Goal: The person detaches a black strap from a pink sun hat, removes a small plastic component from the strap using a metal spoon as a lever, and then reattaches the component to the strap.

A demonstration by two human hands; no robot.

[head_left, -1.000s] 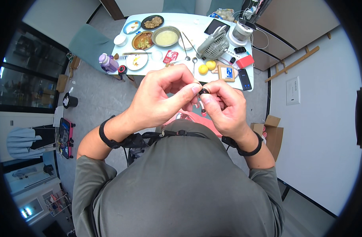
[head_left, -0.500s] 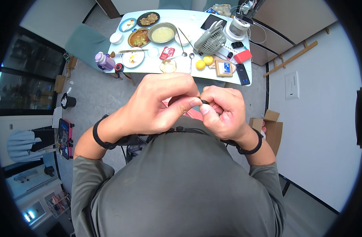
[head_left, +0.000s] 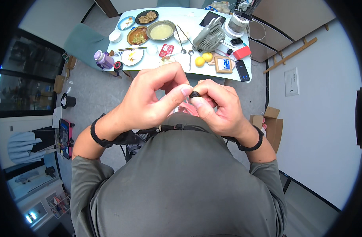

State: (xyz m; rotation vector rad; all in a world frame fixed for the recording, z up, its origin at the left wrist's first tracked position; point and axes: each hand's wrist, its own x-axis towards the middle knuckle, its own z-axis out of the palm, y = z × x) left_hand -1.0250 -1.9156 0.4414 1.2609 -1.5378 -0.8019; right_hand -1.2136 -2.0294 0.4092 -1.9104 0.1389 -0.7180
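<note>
One white counter (head_left: 177, 15), one grey fan (head_left: 209, 37) on it. Two hands, left hand (head_left: 155, 94) and right hand (head_left: 220, 104), both slightly farther left than half a second ago. Two yellow fruits (head_left: 200, 61). One small black piece (head_left: 194, 94) between hands, now less hidden: right fingers clamped on it; left fingers beside it, grip unclear.

The left forearm (head_left: 86, 142) and right forearm (head_left: 263, 153) angle inward, bringing the left grip (head_left: 154, 94) and right grip (head_left: 221, 102) close together before the torso (head_left: 181, 170); the right thumb (head_left: 204, 109) and forefinger (head_left: 212, 87) pinch.
</note>
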